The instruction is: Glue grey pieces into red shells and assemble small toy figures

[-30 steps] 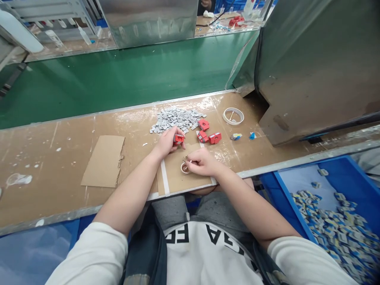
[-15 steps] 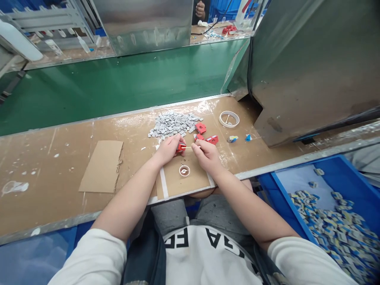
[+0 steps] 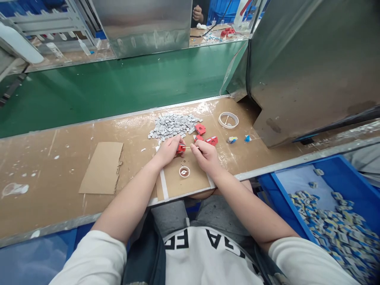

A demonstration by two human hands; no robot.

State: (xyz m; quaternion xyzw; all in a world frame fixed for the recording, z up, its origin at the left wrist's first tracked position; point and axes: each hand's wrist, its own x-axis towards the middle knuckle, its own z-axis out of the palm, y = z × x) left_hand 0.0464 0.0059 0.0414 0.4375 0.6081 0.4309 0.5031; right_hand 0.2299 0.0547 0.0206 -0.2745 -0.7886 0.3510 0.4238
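Between the fingers of my left hand (image 3: 170, 151) is a small red block-like part (image 3: 181, 148), partly covered by the fingers. My right hand (image 3: 205, 154) is closed on a thin pale stick (image 3: 187, 147), whose tip meets or nearly meets the red part. Just below both hands, a small round cup (image 3: 184, 171) with reddish-brown contents stands on a cardboard sheet (image 3: 170, 186). Beyond them lie more red parts (image 3: 200, 128), close to a heap of small grey pieces (image 3: 173, 126).
A white ring of tape (image 3: 228, 120) lies at the back right, near two small blue-and-white pieces (image 3: 247, 138). Loose cardboard (image 3: 101, 168) is on the left. A blue bin (image 3: 285, 190) of small parts stands at right. Across the green strip (image 3: 127, 83), another person's hand (image 3: 197, 14) shows.
My hands keep almost the same position, with the stick still at the red part. The view has shifted very slightly, and the other person's hand across the way has moved a little.
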